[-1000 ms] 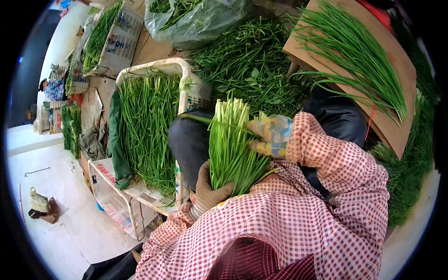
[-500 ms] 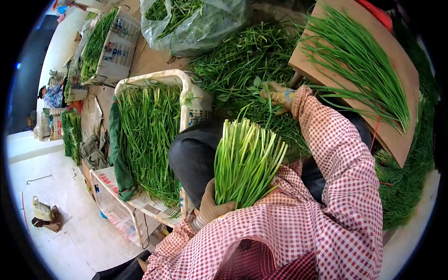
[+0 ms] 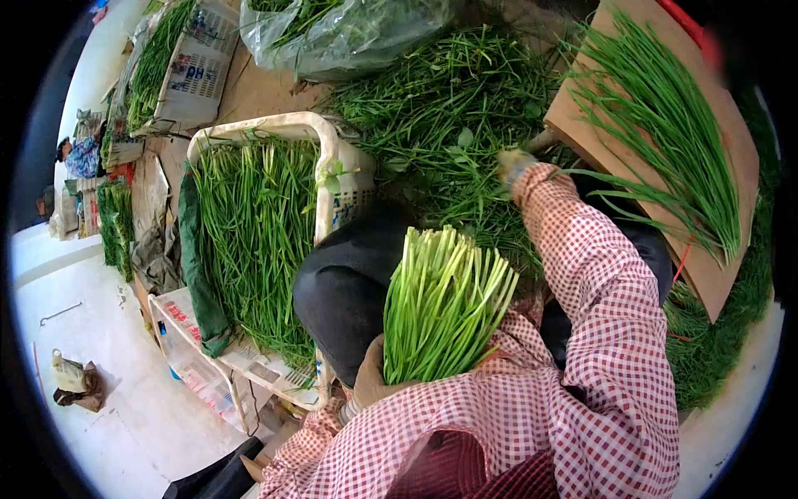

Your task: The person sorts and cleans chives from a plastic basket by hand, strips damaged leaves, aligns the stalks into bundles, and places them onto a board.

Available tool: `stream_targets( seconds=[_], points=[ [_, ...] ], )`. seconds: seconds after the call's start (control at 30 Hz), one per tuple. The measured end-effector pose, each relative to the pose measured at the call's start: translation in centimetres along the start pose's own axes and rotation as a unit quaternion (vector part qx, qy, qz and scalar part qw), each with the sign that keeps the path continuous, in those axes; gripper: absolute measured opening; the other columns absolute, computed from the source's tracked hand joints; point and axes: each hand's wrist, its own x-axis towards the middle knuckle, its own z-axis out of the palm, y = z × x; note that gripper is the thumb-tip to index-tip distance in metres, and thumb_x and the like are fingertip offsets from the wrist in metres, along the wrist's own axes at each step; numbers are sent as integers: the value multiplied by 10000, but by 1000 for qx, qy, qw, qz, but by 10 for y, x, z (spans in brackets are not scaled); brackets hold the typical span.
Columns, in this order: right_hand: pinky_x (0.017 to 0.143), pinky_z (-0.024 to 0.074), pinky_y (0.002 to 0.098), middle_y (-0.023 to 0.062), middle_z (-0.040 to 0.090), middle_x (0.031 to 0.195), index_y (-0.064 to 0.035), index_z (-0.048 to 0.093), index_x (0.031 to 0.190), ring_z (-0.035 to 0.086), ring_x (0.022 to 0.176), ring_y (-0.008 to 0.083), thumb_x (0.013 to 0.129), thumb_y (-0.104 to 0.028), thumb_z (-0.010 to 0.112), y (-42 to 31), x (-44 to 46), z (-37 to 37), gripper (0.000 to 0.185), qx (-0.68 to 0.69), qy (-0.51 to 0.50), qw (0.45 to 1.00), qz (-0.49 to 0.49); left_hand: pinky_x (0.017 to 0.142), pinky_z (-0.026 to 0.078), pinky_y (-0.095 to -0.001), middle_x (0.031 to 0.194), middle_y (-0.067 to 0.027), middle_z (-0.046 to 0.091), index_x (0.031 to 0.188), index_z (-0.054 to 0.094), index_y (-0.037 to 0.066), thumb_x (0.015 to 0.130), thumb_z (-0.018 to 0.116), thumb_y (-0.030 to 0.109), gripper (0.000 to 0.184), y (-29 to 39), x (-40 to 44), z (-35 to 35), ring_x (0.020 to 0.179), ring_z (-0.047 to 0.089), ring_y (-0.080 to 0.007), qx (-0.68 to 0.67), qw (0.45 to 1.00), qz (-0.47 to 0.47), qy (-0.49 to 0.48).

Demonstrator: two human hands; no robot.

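My left hand [image 3: 376, 372], in a work glove, is wrapped round the lower part of a bunch of garlic chives [image 3: 445, 308]. The pale cut ends point up and away from me, and the bunch rests against my lap. Over the heap of loose green leaves [image 3: 453, 96] on the floor is my gloved right hand [image 3: 514, 166], its arm stretched forward. Motion smears its fingers, so whether they hold anything does not show. A small broad leaf [image 3: 465, 137] lies in the heap just left of that hand.
Left of my knee, a white plastic basket [image 3: 332, 154] is packed with chives. More chives [image 3: 665, 133] lie on a wooden board [image 3: 573, 116] at right. A plastic bag [image 3: 332, 41] of greens sits ahead. Another filled crate [image 3: 193, 71] stands at upper left.
My right hand has moved back slightly from the heap and turned, its fingers now blurred. The view has shifted a little. My left hand keeps its hold on the chives.
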Motion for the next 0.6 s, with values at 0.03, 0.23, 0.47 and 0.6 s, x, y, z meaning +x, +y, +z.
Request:
stream_targets(
  seconds=[0.03, 0.23, 0.47, 0.6],
  points=[
    [830, 363, 373, 112, 476, 1134, -120, 451, 1212, 413, 981, 230, 884, -352, 549, 16, 2, -1, 413, -29, 7, 1000, -8, 957, 420, -337, 1186, -114, 613, 1314, 435, 45, 619, 851, 341, 862, 0, 2, -1, 1101, 576, -228, -1, 1000, -1, 1],
    [1129, 205, 515, 144, 266, 1500, -334, 226, 1463, 236, 1383, 342, 822, -563, 553, -38, -51, -22, 754, -237, -10, 910, -340, 983, 411, -356, 1213, -121, 596, 1319, 424, 33, 625, 858, 342, 875, -1, 6, 6, 1130, 558, -226, -110, 993, -41, -10],
    [1050, 344, 412, 141, 321, 1466, -209, 291, 1434, 354, 1302, 254, 907, -437, 491, -34, -22, 15, 608, -33, -61, 993, -99, 997, 415, -367, 1273, -147, 557, 1362, 387, 5, 615, 880, 265, 932, -8, 6, 0, 1171, 538, -241, -136, 989, -60, -18],
    [1004, 423, 353, 140, 352, 1447, -137, 328, 1418, 421, 1257, 203, 956, -365, 456, 6, -31, 6, 531, 30, 33, 989, 141, 994, 423, -374, 1270, -147, 558, 1364, 386, 10, 601, 887, 233, 941, 4, -1, 5, 1166, 542, -241, -220, 974, -56, 17]
  ],
)
